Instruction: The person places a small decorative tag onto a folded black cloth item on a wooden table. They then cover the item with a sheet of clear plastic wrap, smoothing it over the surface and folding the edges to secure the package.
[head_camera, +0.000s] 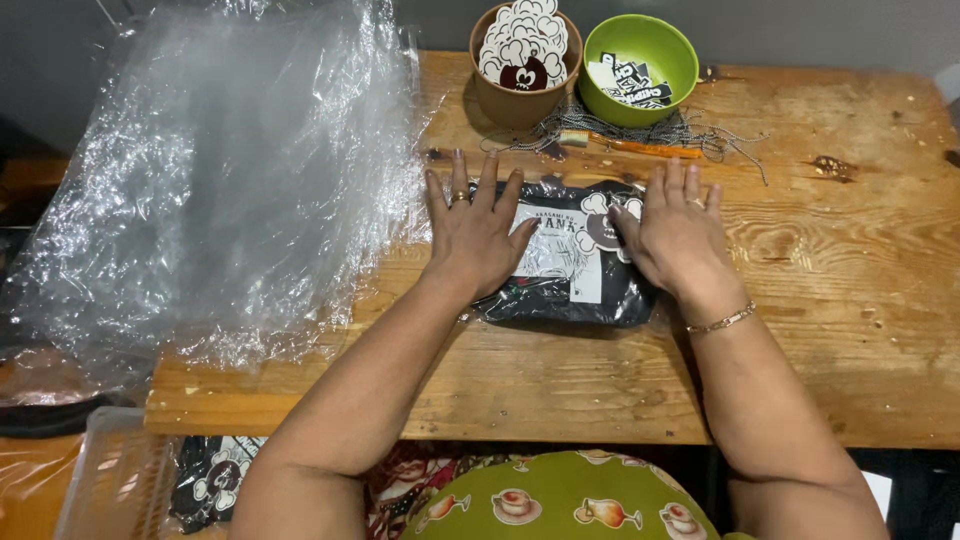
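A black folded garment in a clear plastic bag (568, 290), with a white card and a cartoon sticker on top, lies on the wooden table (820, 330). My left hand (477, 228) presses flat on its left part, fingers spread, a ring on one finger. My right hand (675, 230) lies flat on its right part, also with a ring, and a thin bracelet on the wrist. Both palms face down on the package; neither hand grips it.
A stack of clear plastic bags (220, 170) covers the table's left end. At the back stand a brown cup of cartoon stickers (522, 55) and a green bowl of black tags (640, 65), with speckled strings (650, 135) beside them. A crate (110, 480) holds another bagged package (210, 480) at lower left.
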